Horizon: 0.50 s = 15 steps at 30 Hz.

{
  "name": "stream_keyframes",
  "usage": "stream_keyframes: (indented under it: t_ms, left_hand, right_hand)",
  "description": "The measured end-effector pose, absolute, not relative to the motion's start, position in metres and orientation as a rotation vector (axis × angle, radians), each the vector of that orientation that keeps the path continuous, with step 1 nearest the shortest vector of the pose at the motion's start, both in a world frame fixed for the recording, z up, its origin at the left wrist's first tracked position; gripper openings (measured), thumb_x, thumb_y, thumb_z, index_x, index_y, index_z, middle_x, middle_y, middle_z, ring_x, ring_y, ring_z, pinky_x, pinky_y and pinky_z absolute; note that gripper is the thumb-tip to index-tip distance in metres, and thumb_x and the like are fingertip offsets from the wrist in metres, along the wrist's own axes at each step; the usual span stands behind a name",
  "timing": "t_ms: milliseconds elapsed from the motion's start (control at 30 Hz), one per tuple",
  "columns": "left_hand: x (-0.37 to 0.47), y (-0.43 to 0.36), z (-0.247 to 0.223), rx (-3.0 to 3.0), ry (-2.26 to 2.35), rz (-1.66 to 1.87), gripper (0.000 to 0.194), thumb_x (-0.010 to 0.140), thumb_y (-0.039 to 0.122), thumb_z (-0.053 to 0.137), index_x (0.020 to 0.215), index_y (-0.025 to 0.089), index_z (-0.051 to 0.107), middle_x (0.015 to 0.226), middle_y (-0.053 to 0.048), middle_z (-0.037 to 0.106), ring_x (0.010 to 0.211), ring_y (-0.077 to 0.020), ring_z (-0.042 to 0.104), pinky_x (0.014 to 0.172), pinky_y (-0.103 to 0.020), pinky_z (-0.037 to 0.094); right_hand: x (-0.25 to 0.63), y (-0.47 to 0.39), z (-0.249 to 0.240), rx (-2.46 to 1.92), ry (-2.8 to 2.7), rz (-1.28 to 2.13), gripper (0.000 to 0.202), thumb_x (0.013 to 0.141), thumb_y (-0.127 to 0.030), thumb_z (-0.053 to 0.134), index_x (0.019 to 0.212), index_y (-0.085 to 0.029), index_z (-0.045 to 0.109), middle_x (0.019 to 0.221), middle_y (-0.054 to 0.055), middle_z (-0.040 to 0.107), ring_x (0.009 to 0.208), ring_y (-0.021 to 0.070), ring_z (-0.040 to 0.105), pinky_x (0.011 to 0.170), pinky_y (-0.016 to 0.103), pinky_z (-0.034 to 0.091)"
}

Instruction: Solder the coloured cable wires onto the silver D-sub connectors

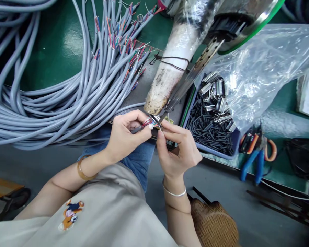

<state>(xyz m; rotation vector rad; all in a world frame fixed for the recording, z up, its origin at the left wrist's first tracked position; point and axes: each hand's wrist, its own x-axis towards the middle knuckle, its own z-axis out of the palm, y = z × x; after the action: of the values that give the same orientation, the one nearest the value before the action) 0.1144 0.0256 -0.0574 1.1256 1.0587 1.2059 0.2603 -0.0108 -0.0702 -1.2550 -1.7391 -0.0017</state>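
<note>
My left hand [130,135] is closed around the end of a grey cable [137,129], its thin coloured wires [151,121] fanning out past my fingertips. Just beyond them sits a small metal multi-pin connector [156,118]. My right hand [179,147] pinches a thin wire [160,127] between thumb and forefinger, close beside the connector. Over the work slants a soldering iron [204,58] with a perforated metal barrel, its lower end close to the connector. A dirty white wrapped tube [167,72] ends right above my fingers. My fingertips partly hide the wire ends.
Many grey cables [54,99] with stripped ends lie at left. At right, a blue bin [233,154] holds black sleeves [206,130] and metal connectors [216,89], beside a clear plastic bag [267,75]. Blue-handled pliers [254,164] and orange-handled cutters [270,151] lie farther right. A woven stool [213,223] stands below.
</note>
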Motion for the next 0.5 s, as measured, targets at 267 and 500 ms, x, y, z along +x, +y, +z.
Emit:
stream_keyframes:
  t_ms: [267,500]
  left_hand:
    - [0.1156,0.0259,-0.0518,1.105,1.098,1.206,0.014,0.074,0.013,0.072,0.066,0.016,0.060,0.061,0.003,0.055,0.052,-0.0047,0.042,0.046,-0.018,0.033]
    - [0.1140,0.0289,-0.0515,1.054,1.050,1.149,0.013,0.071,0.011,0.070,0.066,0.016,0.058,0.060,0.004,0.054,0.051,-0.0041,0.042,0.046,-0.017,0.033]
  right_hand:
    - [0.2592,-0.0069,-0.0671,-1.263,-1.725,-0.020,0.019,0.085,-0.007,0.077,0.093,-0.021,0.066,0.107,0.004,0.081,0.093,0.0158,0.078,0.083,0.028,0.063]
    - [0.2602,-0.0092,-0.0696,-1.243,-1.762,-0.064,0.018,0.084,-0.008,0.077,0.090,-0.020,0.065,0.108,0.007,0.081,0.092,0.0158,0.078,0.081,0.026,0.064]
